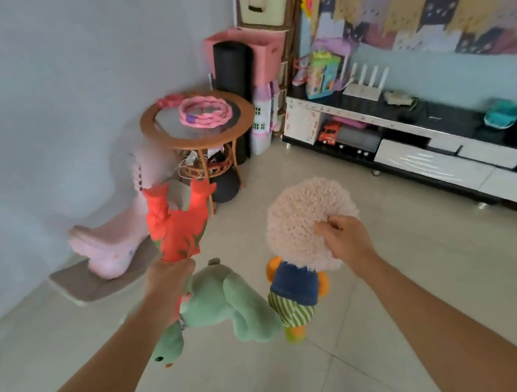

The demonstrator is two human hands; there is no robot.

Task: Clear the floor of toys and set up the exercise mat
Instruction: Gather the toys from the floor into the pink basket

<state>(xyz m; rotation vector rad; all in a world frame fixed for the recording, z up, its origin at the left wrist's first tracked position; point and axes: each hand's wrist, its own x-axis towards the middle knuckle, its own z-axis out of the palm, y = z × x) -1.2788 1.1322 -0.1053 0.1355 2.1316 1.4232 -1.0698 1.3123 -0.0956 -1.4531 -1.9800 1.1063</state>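
My left hand (169, 274) grips two soft plush toys together above the tiled floor (364, 366): a red one (176, 223) pointing up, a green one (213, 301) dangling. My right hand (343, 238) pinches a fluffy round-maned lion (303, 226). The rolled black mat (230, 67) stands far back.

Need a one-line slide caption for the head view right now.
Left hand holds red toy and green plush; right hand holds fluffy-headed doll.
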